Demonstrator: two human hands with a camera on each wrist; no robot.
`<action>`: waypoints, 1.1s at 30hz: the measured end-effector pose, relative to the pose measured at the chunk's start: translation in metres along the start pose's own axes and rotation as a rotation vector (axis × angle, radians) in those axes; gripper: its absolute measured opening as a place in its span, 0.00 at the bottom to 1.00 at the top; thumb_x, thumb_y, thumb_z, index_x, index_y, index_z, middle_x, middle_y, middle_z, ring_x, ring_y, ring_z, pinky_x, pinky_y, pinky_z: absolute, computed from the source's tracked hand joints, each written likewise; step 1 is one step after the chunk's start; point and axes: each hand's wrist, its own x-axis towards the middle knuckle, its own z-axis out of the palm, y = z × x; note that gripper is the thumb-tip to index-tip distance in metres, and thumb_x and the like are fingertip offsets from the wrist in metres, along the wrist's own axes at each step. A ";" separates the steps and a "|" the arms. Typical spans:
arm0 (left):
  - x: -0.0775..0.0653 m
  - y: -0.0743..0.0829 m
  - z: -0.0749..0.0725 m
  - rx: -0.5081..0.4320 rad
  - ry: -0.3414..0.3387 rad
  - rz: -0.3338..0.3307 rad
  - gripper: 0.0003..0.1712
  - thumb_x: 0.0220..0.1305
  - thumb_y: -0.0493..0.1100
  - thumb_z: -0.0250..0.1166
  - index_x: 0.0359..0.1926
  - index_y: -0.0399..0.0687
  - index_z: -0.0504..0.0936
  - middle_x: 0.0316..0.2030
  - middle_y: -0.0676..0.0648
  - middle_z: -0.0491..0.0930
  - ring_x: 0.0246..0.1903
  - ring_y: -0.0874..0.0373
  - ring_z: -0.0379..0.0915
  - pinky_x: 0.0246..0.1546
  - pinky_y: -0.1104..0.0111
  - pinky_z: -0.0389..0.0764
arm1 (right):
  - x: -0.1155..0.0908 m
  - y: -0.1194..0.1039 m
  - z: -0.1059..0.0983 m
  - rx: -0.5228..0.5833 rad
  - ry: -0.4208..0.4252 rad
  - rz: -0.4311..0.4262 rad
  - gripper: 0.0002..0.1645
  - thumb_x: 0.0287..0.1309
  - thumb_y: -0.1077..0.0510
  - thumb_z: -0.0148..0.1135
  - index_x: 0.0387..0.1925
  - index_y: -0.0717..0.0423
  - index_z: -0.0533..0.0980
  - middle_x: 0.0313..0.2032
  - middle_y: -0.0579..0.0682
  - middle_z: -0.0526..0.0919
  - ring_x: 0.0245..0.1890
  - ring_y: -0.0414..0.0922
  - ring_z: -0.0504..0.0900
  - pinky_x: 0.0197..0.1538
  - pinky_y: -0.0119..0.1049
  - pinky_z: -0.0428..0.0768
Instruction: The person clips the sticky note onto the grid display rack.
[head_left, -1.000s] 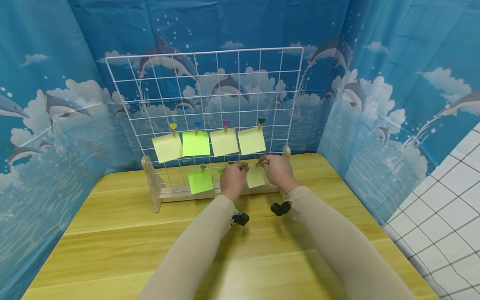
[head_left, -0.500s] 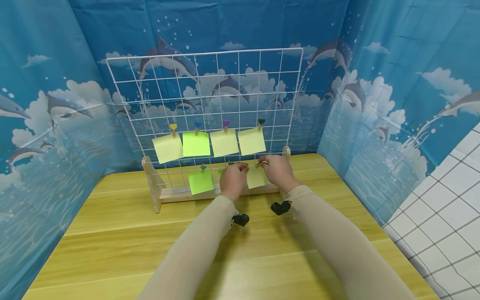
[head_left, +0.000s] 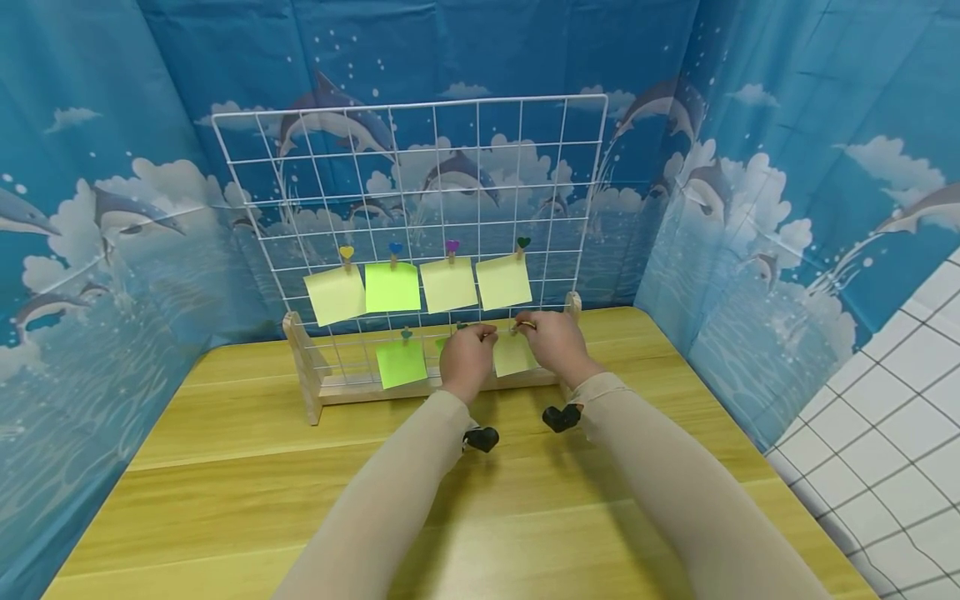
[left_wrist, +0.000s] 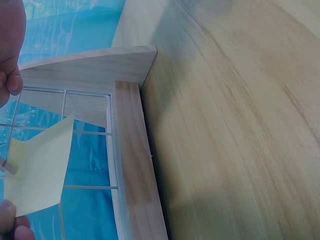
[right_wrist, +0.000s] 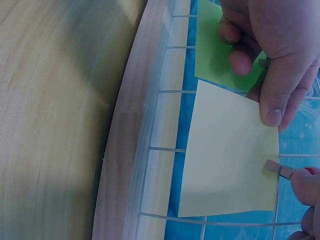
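Note:
A pale yellow sticky note (head_left: 514,354) lies against the lower right of the white wire grid (head_left: 477,185). My left hand (head_left: 467,360) pinches its upper left corner between thumb and finger, as the right wrist view (right_wrist: 287,75) also shows. A small wooden clothespin (right_wrist: 278,169) with a red end bites the note's top edge. My right hand (head_left: 557,342) pinches that clothespin by its outer end, thumb (right_wrist: 306,186) on top. Left of my hands hangs a green note (head_left: 402,363) under a clip. Another green note (right_wrist: 212,55) is mostly hidden behind my left hand.
Higher on the grid hang a pale note (head_left: 335,296), a bright green note (head_left: 392,288) and two more pale notes, each under a heart clip. Wooden feet (head_left: 302,371) hold the grid on the wooden table (head_left: 247,492). A dolphin-print curtain (head_left: 525,50) stands behind.
Both hands stay in nearly the same place at the pale note. Only the right fingertips shift slightly at the clothespin.

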 end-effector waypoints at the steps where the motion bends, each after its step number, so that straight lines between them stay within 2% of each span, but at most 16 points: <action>1: 0.000 0.000 0.000 -0.002 0.001 0.000 0.15 0.80 0.51 0.60 0.56 0.57 0.90 0.50 0.53 0.91 0.24 0.60 0.77 0.23 0.67 0.71 | 0.000 0.000 0.000 0.004 0.003 -0.006 0.18 0.80 0.52 0.56 0.61 0.49 0.84 0.34 0.51 0.91 0.13 0.43 0.65 0.25 0.36 0.68; 5: -0.001 0.001 -0.001 -0.010 0.001 0.003 0.15 0.80 0.51 0.60 0.57 0.57 0.90 0.50 0.52 0.91 0.23 0.59 0.77 0.23 0.66 0.71 | 0.000 0.001 0.002 0.016 0.017 -0.023 0.19 0.80 0.52 0.55 0.63 0.50 0.84 0.32 0.50 0.89 0.12 0.42 0.62 0.24 0.36 0.67; 10: -0.002 0.002 -0.003 -0.007 0.004 0.015 0.15 0.80 0.51 0.60 0.57 0.57 0.90 0.50 0.52 0.91 0.23 0.59 0.76 0.24 0.66 0.70 | 0.000 0.003 0.003 0.020 0.028 -0.033 0.20 0.81 0.52 0.55 0.64 0.50 0.83 0.24 0.49 0.84 0.12 0.42 0.60 0.23 0.36 0.66; 22: -0.005 0.001 -0.002 -0.014 -0.002 0.011 0.17 0.80 0.51 0.60 0.60 0.56 0.88 0.46 0.51 0.91 0.14 0.59 0.66 0.19 0.67 0.66 | -0.003 0.007 0.006 0.052 0.008 -0.021 0.23 0.82 0.54 0.52 0.72 0.46 0.76 0.16 0.50 0.74 0.10 0.42 0.60 0.20 0.35 0.65; 26: -0.006 0.002 -0.002 -0.007 -0.001 0.016 0.18 0.80 0.51 0.60 0.62 0.56 0.87 0.50 0.51 0.91 0.16 0.59 0.70 0.20 0.67 0.68 | -0.004 0.007 0.008 0.092 0.003 -0.009 0.24 0.82 0.55 0.51 0.73 0.46 0.75 0.16 0.50 0.75 0.10 0.42 0.60 0.19 0.35 0.65; 33: -0.008 0.002 -0.001 -0.001 0.002 0.029 0.18 0.80 0.50 0.60 0.63 0.55 0.86 0.46 0.50 0.90 0.25 0.60 0.79 0.24 0.67 0.75 | -0.006 0.009 0.007 0.140 0.011 -0.015 0.25 0.82 0.55 0.50 0.74 0.48 0.74 0.15 0.49 0.75 0.10 0.43 0.61 0.19 0.35 0.66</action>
